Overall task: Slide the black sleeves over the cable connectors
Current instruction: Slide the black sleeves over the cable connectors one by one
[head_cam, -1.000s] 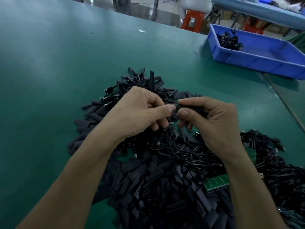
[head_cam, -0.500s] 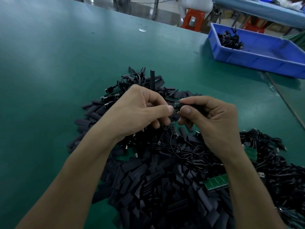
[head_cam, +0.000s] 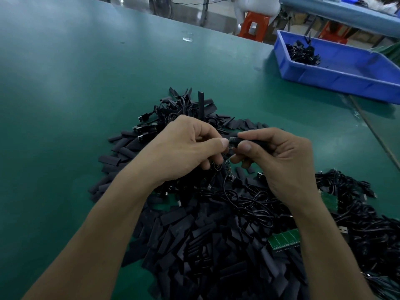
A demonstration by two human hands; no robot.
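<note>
Green bench; matte-black sleeve (metal connector at its mouth)

Black sleeve in right hand

Green table, surface matt. A heap of black sleeves lies at the near edge, centre. A tangle of black cables lies just beside it toward the right edge, touching it. Green circuit boards rest where the two heaps meet. A blue tray stands at the far right corner. A small clear scrap lies near the far edge.
</note>
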